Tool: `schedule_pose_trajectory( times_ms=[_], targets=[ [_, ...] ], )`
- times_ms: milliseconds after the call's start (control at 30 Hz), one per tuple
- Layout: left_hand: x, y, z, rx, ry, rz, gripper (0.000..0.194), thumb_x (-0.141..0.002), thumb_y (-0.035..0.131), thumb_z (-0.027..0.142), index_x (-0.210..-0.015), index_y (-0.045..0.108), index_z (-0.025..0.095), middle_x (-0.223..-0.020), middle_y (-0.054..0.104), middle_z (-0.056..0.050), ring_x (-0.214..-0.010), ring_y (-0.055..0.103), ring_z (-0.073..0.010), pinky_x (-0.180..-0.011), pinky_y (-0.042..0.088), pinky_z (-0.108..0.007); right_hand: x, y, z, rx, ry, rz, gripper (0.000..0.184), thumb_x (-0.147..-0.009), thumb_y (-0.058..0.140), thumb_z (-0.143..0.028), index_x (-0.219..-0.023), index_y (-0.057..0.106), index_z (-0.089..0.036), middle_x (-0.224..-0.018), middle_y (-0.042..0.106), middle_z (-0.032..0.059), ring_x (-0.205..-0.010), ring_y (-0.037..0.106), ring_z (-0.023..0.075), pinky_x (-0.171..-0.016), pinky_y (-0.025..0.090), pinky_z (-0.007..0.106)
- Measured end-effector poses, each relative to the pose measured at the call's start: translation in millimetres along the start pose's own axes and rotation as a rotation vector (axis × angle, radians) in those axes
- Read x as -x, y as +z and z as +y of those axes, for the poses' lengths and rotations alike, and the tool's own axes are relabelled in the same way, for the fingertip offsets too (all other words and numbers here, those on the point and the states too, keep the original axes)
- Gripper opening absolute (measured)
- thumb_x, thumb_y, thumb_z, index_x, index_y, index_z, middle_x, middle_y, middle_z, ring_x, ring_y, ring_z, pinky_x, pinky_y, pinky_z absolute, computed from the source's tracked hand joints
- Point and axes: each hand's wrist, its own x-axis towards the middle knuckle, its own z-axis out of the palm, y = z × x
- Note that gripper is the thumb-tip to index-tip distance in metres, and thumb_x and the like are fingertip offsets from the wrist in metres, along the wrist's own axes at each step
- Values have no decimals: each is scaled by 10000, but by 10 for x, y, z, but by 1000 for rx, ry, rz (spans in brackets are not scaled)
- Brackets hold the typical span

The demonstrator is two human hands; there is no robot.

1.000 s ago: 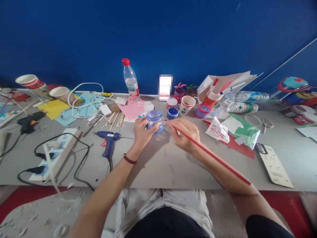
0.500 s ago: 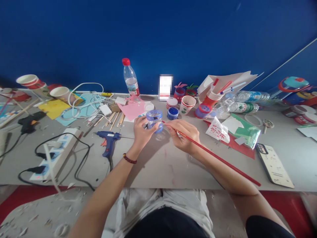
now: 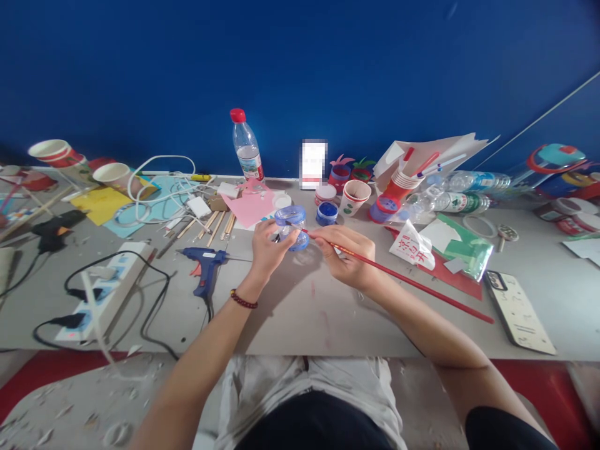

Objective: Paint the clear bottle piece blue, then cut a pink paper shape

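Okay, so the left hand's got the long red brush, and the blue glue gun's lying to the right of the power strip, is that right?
Not quite: the head view shows the right hand holding the long red brush. The blue glue gun does lie to the right of the power strip.

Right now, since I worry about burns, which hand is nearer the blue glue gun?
Left. The left hand is right of the blue glue gun; the right hand, holding the brush, is farther right.
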Motion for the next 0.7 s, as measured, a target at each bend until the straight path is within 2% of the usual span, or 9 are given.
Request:
schedule_pose_trajectory(
  times_ms=[167, 333, 500, 700],
  targets=[
    [3, -18, 34, 103, -122, -54, 289, -711, 727, 477, -835, 775, 221, -1024, 729, -64, -1116, 592, -274, -991, 459, -381, -64, -26, 16, 77, -7, 53, 185, -950, 541, -147, -969, 705, -232, -822, 775, 35, -740, 735, 177, -671, 597, 295],
    [6, -10, 20, 240, -233, -56, 343, -677, 754, 499, -828, 768, 191, -995, 733, -78, -1025, 640, -262, -891, 506, -361, -68, -78, 109, 174, 24, 75, 194, -935, 540, -117, -955, 699, -227, -806, 768, 45, -711, 721, 183, -630, 568, 295],
    [15, 0, 9, 217, -207, -78, 304, -656, 778, 473, -801, 768, 206, -1051, 725, -78, -1058, 635, -269, -899, 510, -366, -22, -68, 119, 135, 84, 37, 183, -944, 538, -154, -962, 705, -228, -865, 776, 60, -769, 732, 202, -676, 576, 322],
    [14, -8, 13, 113, -112, -108, 268, -723, 723, 472, -830, 778, 233, -1016, 733, -55, -1063, 625, -260, -929, 500, -370, -21, -35, -5, 35, 56, -17, 190, -949, 536, -154, -960, 711, -226, -860, 781, 49, -772, 735, 181, -692, 602, 316]
  ],
)
